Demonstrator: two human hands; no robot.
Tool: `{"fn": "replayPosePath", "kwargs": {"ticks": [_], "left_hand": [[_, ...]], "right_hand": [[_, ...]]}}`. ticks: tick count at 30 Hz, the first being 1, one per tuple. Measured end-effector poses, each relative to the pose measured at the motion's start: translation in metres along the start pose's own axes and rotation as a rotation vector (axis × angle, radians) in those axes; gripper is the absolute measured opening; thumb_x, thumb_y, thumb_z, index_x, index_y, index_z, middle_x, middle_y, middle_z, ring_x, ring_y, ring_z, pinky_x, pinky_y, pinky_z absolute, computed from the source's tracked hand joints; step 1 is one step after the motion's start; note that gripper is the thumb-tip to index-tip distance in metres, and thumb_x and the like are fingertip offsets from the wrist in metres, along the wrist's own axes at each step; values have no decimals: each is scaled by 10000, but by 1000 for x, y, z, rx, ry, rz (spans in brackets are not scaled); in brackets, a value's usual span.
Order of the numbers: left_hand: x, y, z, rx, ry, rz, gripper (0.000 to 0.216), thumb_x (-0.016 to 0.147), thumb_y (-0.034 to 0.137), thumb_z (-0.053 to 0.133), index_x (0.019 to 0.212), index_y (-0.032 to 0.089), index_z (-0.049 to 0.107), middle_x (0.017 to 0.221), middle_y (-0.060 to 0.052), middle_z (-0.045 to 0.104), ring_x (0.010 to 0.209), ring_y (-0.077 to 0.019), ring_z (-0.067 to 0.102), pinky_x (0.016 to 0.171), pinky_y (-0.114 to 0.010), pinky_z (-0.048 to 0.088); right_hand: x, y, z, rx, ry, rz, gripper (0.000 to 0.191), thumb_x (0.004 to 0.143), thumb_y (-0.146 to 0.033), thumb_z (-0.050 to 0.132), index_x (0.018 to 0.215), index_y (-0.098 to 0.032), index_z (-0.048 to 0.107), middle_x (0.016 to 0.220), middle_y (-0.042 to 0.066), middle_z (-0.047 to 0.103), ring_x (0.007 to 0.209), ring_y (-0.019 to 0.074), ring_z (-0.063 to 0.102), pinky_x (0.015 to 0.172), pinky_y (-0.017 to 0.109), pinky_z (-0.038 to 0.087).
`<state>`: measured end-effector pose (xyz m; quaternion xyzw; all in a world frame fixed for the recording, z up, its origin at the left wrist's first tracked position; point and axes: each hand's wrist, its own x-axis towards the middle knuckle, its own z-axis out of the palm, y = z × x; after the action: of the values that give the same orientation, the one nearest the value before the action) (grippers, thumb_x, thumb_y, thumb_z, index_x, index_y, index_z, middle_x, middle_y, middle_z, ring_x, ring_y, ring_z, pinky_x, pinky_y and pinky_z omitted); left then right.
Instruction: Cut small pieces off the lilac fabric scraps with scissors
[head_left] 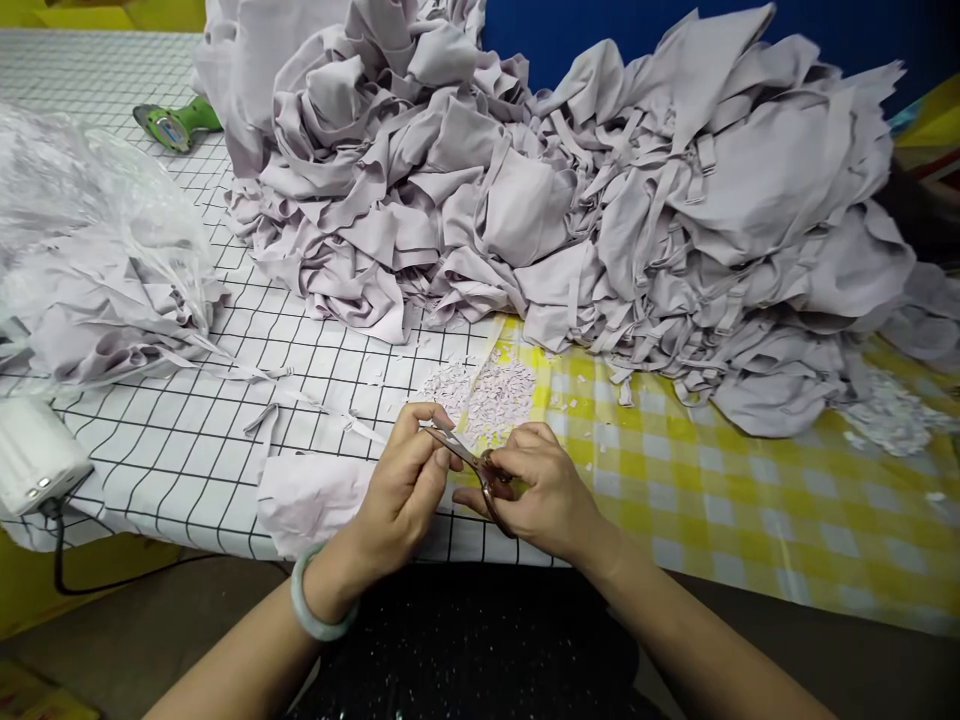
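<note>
My right hand (pixel 551 490) has its fingers through the handles of a pair of scissors (pixel 470 457), whose blades point up and to the left. The blades reach the fingertips of my left hand (pixel 405 490), which is pinched closed on the end of a thin pale strap (pixel 362 427). This strap trails left across the table toward a clear plastic bag. What lies between the blades is too small to make out. Under my left wrist is a pale lilac piece of fabric (pixel 311 497). Small cut scraps (pixel 504 395) lie heaped just beyond both hands.
A large heap of lilac fabric pieces with straps (pixel 517 200) fills the back of the table. At left are the plastic bag (pixel 150 190) with more fabric, a green-handled tool (pixel 176 125) and a white box (pixel 37 455) with a black cable. More scraps (pixel 892 415) lie far right.
</note>
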<state>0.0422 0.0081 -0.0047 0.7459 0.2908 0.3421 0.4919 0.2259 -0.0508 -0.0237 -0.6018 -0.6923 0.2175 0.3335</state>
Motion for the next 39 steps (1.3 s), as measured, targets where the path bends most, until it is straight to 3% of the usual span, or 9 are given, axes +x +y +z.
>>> {"fn": "replayPosePath", "kwargs": {"ticks": [5,8,13,18,21,25,29,33,39], "left_hand": [[6,-4,5,16,-67,41,233,1036,144,377,881,200,543,960,-74,503,1080,-225,450,891,-359,447],[7,-9,6,2,-74,11,230,1037,159,386,878,195,548,994,-80,494,1090,-228,457,920,-376,453],[1,-3,4,-16,-77,5,213,1033,172,398,909,189,569,1049,-98,498,1103,-234,497,953,-405,485],[-10,18,-4,44,-137,118,182,990,114,441,1094,176,576,1174,-155,553,1188,-252,538,1015,-441,512],[-14,17,-27,202,-128,160,174,965,111,483,1091,164,590,1267,-177,579,1208,-260,563,1028,-465,513],[-12,-16,-90,592,6,61,170,896,73,510,985,162,625,1263,-164,594,1191,-285,567,1001,-507,499],[-12,-56,-141,819,-186,-75,243,849,72,518,1042,127,654,1113,-168,628,1019,-297,576,918,-524,490],[-15,-68,-155,760,-203,-97,204,955,153,447,894,136,641,946,-121,625,894,-234,568,859,-409,492],[-15,-68,-157,680,-241,-149,67,888,174,581,932,151,627,918,-82,649,853,-212,588,796,-351,482]], "right_hand": [[-12,10,1,-6,67,43,541,829,-597,728,515,-195,546,511,-24,473,535,118,433,647,312,370],[-19,15,1,59,103,162,537,798,-625,745,513,-207,564,504,-17,476,536,136,451,612,313,388],[-22,9,4,417,113,319,324,752,-541,819,755,-232,722,728,31,673,684,199,629,649,329,505],[-6,-15,25,782,92,360,251,722,-417,860,813,-237,710,748,6,687,701,184,657,679,298,559],[2,-24,41,856,113,424,294,682,-411,878,800,-225,683,705,-3,672,645,162,640,624,269,552],[0,-26,53,754,30,439,275,749,-419,817,743,-213,636,693,0,648,626,151,625,578,260,523],[3,-30,48,583,-60,344,222,787,-401,802,800,-220,674,865,55,749,788,214,706,735,352,566],[29,-38,52,534,83,239,221,789,-392,812,874,-238,678,1048,83,767,1000,268,711,918,435,536],[90,-48,102,323,-74,187,95,788,-226,756,832,-225,672,897,62,727,870,241,654,816,379,513]]}}
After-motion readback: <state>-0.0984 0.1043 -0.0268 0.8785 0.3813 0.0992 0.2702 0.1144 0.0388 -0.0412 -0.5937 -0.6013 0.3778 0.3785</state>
